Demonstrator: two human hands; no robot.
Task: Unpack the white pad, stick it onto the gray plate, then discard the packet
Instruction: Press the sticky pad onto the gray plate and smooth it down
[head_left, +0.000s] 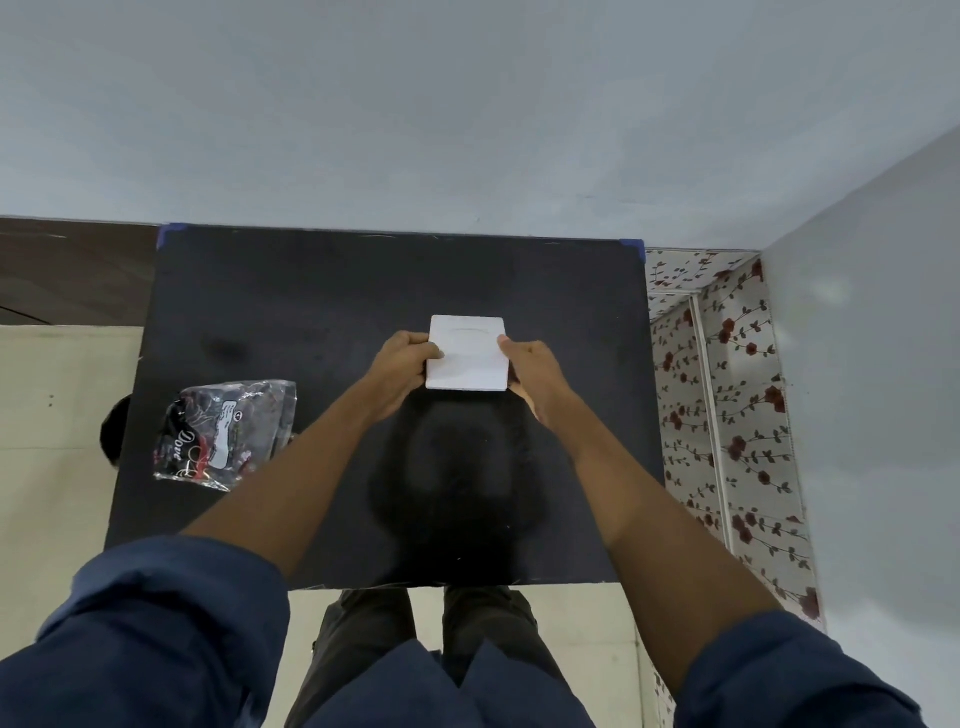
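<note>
White pad (466, 353) sits pinched at its side edges in your left hand (400, 371) and right hand (535, 382), each grip closed on it above the black counter (311, 312).

White square pad (466, 353), faint oval relief on top, held flat at centre, pinched at its 9 and 3 o'clock edges. Gray plate not discernible. Crumpled clear packet (227, 434), dark print and white label, lies at 8 o'clock, well apart.

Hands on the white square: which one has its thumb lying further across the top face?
The left hand. Its thumb reaches well in over the white square, while the right hand shows only a fingertip at the square's right edge.
</note>
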